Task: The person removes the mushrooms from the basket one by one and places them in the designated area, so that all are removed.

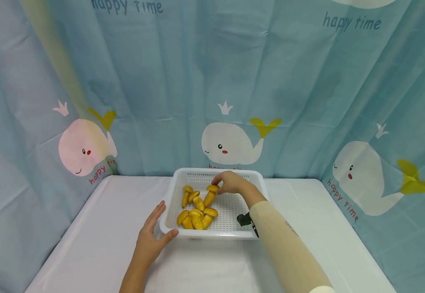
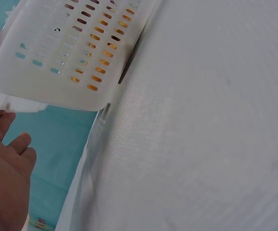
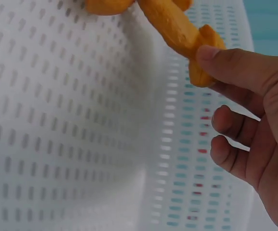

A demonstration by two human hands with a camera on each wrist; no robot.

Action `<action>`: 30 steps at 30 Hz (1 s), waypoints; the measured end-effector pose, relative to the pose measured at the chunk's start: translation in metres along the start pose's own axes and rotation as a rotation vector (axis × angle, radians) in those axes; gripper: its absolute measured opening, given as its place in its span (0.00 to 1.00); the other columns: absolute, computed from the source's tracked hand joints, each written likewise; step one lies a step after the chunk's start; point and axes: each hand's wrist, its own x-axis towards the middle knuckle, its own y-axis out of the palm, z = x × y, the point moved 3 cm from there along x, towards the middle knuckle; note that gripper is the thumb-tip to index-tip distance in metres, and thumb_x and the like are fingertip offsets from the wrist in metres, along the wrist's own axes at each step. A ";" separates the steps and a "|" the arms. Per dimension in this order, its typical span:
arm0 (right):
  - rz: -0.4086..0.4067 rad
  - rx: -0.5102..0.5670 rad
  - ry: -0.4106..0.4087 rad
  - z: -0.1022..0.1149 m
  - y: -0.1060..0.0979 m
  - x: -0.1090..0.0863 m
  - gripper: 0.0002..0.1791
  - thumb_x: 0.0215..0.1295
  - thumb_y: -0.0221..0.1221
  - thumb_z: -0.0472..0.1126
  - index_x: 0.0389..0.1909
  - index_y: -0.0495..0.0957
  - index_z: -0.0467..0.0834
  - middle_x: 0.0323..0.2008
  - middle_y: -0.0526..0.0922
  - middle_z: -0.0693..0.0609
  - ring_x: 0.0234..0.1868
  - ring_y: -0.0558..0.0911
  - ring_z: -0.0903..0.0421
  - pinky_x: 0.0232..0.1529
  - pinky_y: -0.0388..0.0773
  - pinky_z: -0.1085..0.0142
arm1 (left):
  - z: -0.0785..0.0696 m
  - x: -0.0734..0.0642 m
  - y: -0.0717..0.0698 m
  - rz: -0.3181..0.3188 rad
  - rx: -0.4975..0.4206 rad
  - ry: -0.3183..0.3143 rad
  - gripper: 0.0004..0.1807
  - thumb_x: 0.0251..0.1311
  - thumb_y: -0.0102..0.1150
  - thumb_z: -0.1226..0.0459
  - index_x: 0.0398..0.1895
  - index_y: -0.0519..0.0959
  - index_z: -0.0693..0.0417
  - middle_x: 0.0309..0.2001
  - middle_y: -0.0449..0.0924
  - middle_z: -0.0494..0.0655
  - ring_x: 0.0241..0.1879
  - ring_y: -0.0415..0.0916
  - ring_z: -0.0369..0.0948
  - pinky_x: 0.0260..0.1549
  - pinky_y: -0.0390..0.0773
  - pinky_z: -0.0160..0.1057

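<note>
Piece-by-piece handling: lift or set-down unclear

A white table [image 1: 99, 228] carries a white, rectangular, perforated plastic basket [image 1: 212, 234]. At its near left corner is the left hand [image 1: 151, 237], fingers apart. The grip of the right hand [image 1: 230, 182] is clamped on the cap of a yellow mushroom-shaped piece [image 1: 209, 199] inside, beside similar pieces [image 1: 197, 222]. The next move probably calls for gentle release or a clear lift.

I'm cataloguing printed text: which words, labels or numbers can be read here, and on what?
"happy time": blue curtain, dark letters, upper left (top cropped) and upper right.
"happy time": curtain, red, at right; at left and behind the white basket, partly lost.
Right sleeve: small print, unreadable.
</note>
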 end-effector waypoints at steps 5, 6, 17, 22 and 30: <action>-0.026 -0.007 0.013 -0.001 -0.011 -0.010 0.20 0.63 0.72 0.41 0.56 0.85 0.49 0.52 0.86 0.57 0.60 0.81 0.50 0.65 0.78 0.56 | 0.000 -0.001 0.001 -0.001 0.004 0.002 0.49 0.53 0.78 0.51 0.78 0.64 0.38 0.80 0.57 0.37 0.80 0.53 0.51 0.71 0.56 0.71; -0.032 -0.006 0.015 -0.001 -0.013 -0.013 0.20 0.63 0.72 0.41 0.56 0.85 0.50 0.52 0.86 0.57 0.60 0.81 0.51 0.64 0.78 0.55 | -0.001 -0.001 0.002 -0.002 0.004 0.003 0.49 0.53 0.78 0.51 0.78 0.64 0.38 0.80 0.57 0.38 0.80 0.53 0.51 0.71 0.56 0.71; -0.068 0.057 -0.039 0.007 -0.034 -0.036 0.19 0.63 0.71 0.43 0.56 0.85 0.52 0.53 0.85 0.59 0.54 0.82 0.55 0.54 0.83 0.61 | -0.002 -0.001 0.002 -0.004 0.016 -0.008 0.48 0.55 0.77 0.51 0.78 0.64 0.40 0.80 0.56 0.39 0.80 0.52 0.52 0.71 0.57 0.71; -0.101 0.167 -0.053 0.007 -0.041 -0.048 0.19 0.64 0.71 0.44 0.56 0.85 0.54 0.52 0.85 0.58 0.41 0.82 0.53 0.41 0.84 0.62 | -0.002 0.000 0.002 -0.010 0.024 0.005 0.48 0.55 0.77 0.52 0.78 0.64 0.39 0.80 0.57 0.39 0.80 0.53 0.52 0.71 0.57 0.70; -0.167 0.189 -0.064 0.004 -0.045 -0.071 0.21 0.64 0.71 0.43 0.58 0.84 0.53 0.52 0.85 0.57 0.31 0.78 0.54 0.33 0.82 0.63 | -0.002 0.000 0.002 -0.005 0.018 0.003 0.48 0.55 0.77 0.53 0.78 0.64 0.40 0.80 0.56 0.37 0.80 0.53 0.51 0.71 0.57 0.70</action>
